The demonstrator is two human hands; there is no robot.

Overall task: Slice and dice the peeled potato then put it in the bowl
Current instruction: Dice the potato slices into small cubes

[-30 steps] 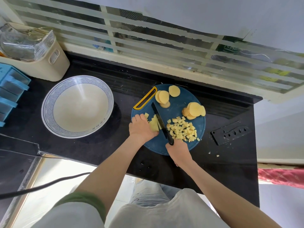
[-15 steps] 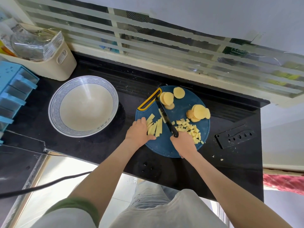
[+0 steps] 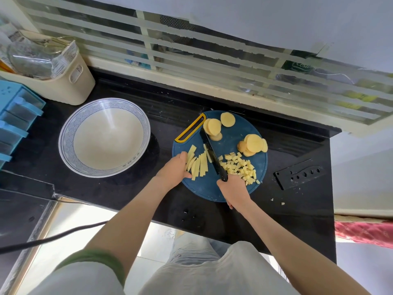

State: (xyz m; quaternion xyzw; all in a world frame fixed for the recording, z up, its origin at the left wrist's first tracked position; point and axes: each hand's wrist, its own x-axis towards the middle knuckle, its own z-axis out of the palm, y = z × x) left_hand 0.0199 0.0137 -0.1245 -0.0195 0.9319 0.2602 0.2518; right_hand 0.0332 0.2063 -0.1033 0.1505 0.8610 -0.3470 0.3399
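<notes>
Potato strips [image 3: 198,165] in left fingers [image 3: 183,156], right fingers [image 3: 223,184] gripping knife [image 3: 209,149]

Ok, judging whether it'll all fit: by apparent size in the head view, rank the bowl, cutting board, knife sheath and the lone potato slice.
1. bowl and cutting board: near alike, unranked.
2. knife sheath.
3. lone potato slice.

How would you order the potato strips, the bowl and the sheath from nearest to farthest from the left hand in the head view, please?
1. Strips: at the fingertips of the left hand, on its right.
2. Bowl: to its left, apart from it.
3. Sheath: far right, beyond the board.
</notes>
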